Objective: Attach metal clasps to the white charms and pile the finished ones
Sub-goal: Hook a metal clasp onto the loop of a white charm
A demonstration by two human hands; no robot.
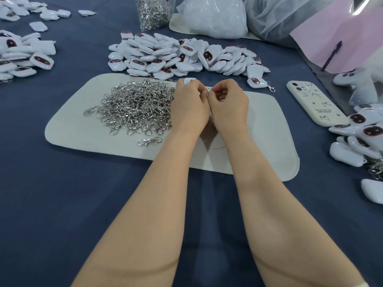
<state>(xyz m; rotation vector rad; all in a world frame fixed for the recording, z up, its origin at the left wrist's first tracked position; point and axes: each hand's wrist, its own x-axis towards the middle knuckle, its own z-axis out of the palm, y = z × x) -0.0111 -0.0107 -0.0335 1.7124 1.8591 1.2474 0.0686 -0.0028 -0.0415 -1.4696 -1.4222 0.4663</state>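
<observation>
A charm (189, 80) was gripped in the curled left hand (189, 104) over the mat (83, 129), a clasp (209, 89) pinched by the right hand (228, 100), and tbh it could easily be dropped if that pinch slipped.

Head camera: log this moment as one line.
left hand: grips small white plastic charm | right hand: pinches silver metal clasp | stage: attaching

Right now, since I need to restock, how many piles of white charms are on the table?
4: the corner pile far left, the left pile nearer, the middle pile beyond the mat, the right pile beside the phone. Three are cropped; more may lie out of view.
</observation>
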